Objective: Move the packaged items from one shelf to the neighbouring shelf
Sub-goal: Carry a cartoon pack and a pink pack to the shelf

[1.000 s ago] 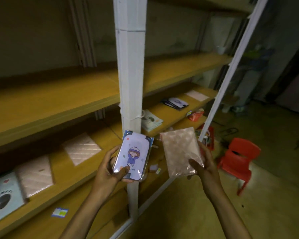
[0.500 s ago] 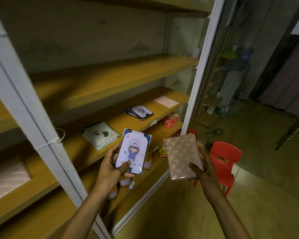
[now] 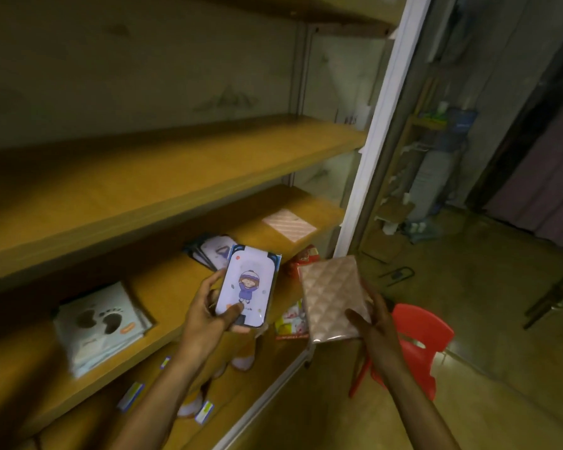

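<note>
My left hand (image 3: 208,316) grips a wrapped cartoon-girl package (image 3: 248,289), held in front of the middle wooden shelf (image 3: 176,287). My right hand (image 3: 376,319) holds a pink quilted package (image 3: 333,298) by its lower edge, off the shelf's front right corner. On that shelf lie a paw-print package stack (image 3: 101,323) at the left, a stack of cartoon packages (image 3: 210,251) behind my left hand, and another pink quilted package (image 3: 289,224) near the right end.
A white upright post (image 3: 371,151) bounds the shelf unit on the right. The shelf above (image 3: 143,186) is bare wood. The bottom shelf holds red snack packs (image 3: 304,259) and small loose items. A red plastic chair (image 3: 416,342) stands on the floor to the right.
The view has swung right along the shelving, so the left white post has left the frame. Both hands still hold their packages at about the same height, now facing the right-hand bay.
</note>
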{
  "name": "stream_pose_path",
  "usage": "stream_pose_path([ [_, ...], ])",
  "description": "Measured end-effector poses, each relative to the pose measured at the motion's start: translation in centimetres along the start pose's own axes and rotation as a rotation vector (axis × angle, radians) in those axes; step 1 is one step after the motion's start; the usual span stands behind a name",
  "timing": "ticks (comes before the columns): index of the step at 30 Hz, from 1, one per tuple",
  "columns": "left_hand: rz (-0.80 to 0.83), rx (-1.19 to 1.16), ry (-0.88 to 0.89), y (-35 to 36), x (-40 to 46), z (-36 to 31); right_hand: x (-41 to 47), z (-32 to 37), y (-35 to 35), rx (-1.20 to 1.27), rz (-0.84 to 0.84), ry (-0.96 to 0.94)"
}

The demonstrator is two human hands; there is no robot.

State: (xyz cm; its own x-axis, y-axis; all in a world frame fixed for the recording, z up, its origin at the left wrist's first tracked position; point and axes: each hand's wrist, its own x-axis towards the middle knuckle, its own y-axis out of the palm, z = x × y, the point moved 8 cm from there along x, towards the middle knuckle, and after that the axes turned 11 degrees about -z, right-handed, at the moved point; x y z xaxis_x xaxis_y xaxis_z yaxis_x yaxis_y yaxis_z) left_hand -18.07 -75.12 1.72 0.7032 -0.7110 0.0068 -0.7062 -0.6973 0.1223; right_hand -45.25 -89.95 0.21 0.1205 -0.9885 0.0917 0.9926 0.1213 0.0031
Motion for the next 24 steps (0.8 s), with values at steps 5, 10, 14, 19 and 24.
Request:
stream_pose_path([
  [5,-0.052,0.03,0.01,2.3,6.5,0.1,8.5,-0.8,2.6,-0.028,0.046,-0.008],
  [10,-0.123,0.028,-0.007,3.2,11.1,0.5,15.1,-2.0,5.5,-0.037,0.129,0.011],
  [14,-0.226,0.01,-0.006,3.5,13.3,0.8,20.3,-2.7,7.9,-0.035,0.213,0.02],
  [19,-0.39,-0.003,0.011,3.6,15.2,1.8,27.7,-4.9,11.3,-0.111,0.361,0.046],
  [24,-0.518,0.02,0.054,5.1,15.2,1.9,32.4,-6.4,15.1,-0.117,0.533,0.076],
])
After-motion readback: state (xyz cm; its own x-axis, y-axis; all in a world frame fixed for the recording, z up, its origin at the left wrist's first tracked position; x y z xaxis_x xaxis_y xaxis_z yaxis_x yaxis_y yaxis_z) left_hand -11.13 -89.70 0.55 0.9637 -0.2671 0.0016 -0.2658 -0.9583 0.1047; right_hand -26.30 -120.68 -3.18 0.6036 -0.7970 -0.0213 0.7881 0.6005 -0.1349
